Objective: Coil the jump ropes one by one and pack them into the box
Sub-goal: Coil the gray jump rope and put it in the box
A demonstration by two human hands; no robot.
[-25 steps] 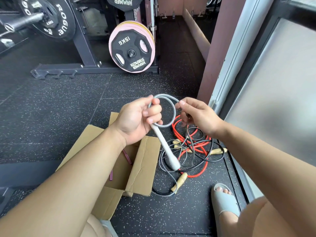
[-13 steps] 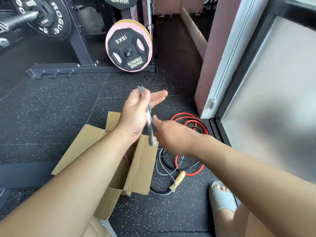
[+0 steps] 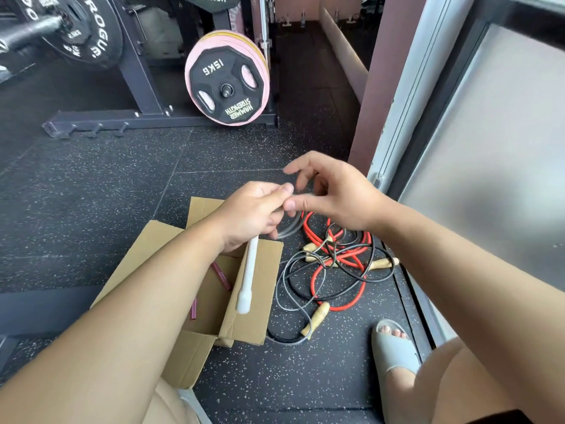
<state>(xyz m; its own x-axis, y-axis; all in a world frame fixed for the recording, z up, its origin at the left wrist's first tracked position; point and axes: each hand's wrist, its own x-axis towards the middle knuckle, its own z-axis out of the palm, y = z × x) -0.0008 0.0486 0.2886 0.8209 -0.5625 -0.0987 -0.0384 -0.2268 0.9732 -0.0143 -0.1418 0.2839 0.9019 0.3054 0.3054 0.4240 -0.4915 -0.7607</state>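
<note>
**Q:** Cardboard box first: where does it stand?

**A:** The open brown cardboard box (image 3: 253, 304) sits on the speckled black rubber floor (image 3: 91, 209), under the left forearm. Maroon sticks (image 3: 221, 275) lie inside. Just right of it, the red and black jump ropes with wooden handles (image 3: 310, 232) lie tangled and uncoiled.

**Q:** What has changed in the last second?

**A:** The thin grey jump rope (image 3: 289, 229) formed one open loop between both hands. The right hand then passed beneath the left. The loops now sit gathered at the left hand, one curve showing below its fingers. Judgement: another turn is laid; coiling is under way, and this rope is not yet packed.

**Q:** State the hand poses.

**A:** The left hand (image 3: 250, 215) grips the coil, fingers curled. The rope's white plastic handle (image 3: 248, 280) hangs from it over the box flap. The right hand (image 3: 339, 200) is raised just beyond, fingers spread and loosely bent, thumb towards the left fingertips. Blur hides whether it touches the rope.
</note>
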